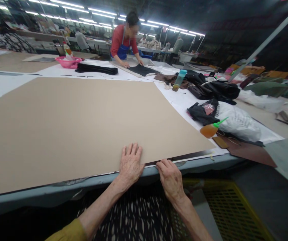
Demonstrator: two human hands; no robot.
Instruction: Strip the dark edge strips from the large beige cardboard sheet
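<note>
A large tan sheet (88, 117) lies flat over the worktable in front of me. My left hand (131, 163) rests on its near edge, palm down with the fingers stretched out. Just to the right, my right hand (170, 175) has its fingers curled together over the table's edge, on a thin dark strip (191, 156) that runs along the near side of the tan sheet. The right fingertips partly hide the strip, and my thumb is mostly out of sight.
At right lie an orange glue bottle (209, 130) with a green nozzle, a white plastic bag (239, 122) and dark cloth. A clear bottle (179, 80) stands behind. Across the table a co-worker (124, 43) handles black material. A yellow crate (234, 207) sits below.
</note>
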